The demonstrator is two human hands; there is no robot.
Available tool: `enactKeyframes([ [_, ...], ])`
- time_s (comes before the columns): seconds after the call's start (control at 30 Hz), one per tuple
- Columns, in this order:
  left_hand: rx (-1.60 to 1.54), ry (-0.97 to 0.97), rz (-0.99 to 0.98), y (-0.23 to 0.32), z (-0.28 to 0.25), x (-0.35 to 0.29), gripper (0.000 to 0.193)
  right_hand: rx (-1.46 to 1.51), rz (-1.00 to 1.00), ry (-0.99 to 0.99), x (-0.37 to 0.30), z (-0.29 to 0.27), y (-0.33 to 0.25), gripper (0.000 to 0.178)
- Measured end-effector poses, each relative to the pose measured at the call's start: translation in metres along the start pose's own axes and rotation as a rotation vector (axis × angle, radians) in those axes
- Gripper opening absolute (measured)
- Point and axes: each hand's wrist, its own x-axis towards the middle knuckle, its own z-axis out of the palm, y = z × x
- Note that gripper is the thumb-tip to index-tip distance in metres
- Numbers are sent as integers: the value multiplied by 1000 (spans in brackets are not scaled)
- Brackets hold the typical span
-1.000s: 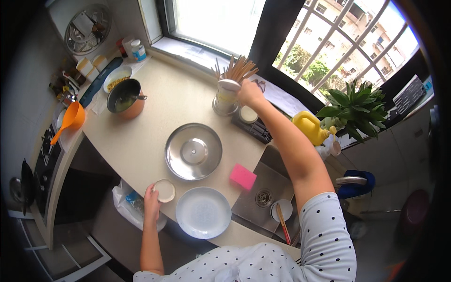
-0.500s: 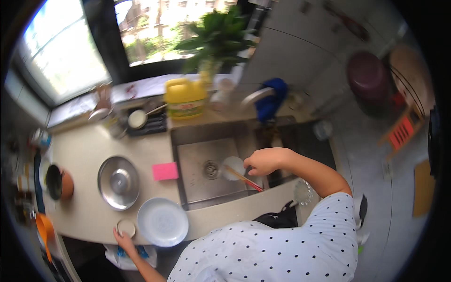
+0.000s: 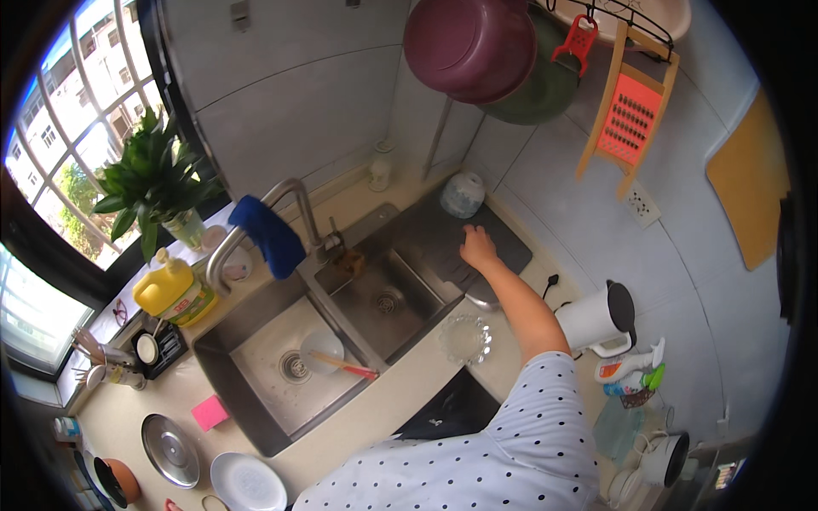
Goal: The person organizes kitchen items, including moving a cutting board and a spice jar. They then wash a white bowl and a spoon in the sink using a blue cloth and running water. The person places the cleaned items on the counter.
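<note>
My right hand (image 3: pixel 479 247) is stretched out over the dark drainboard (image 3: pixel 417 223) to the right of the sink. Its fingers look slightly bent and apart, with nothing seen in them. Just beyond the fingertips stands a white and pale-blue rounded container (image 3: pixel 463 195). Only a sliver of my left hand (image 3: pixel 173 505) shows at the bottom edge, close to a small round lid-like thing (image 3: pixel 213 503); its grip is cut off from sight. A white plate (image 3: pixel 247 482) and a steel bowl (image 3: pixel 170 450) lie on the counter nearby.
The double sink (image 3: pixel 256 426) holds a white bowl (image 3: pixel 320 347) with a red-tipped wooden utensil (image 3: pixel 343 365). A blue cloth (image 3: pixel 267 237) hangs on the faucet (image 3: pixel 300 194). A glass dish (image 3: pixel 466 339) and a white kettle (image 3: pixel 596 319) stand right. A pink sponge (image 3: pixel 210 413) lies left.
The view has swung to the right. My right hand has moved from above the sink to the drainboard by the container. My left hand has mostly left the picture.
</note>
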Motion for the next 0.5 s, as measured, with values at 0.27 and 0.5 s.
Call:
enactKeyframes([
  [0.27, 19, 17, 288, 169, -12, -59, 20, -445, -108, 176, 122, 43, 49, 72],
  [0.5, 652, -25, 765, 303, 14, -87, 14, -849, -196, 137, 156, 72, 49, 80],
])
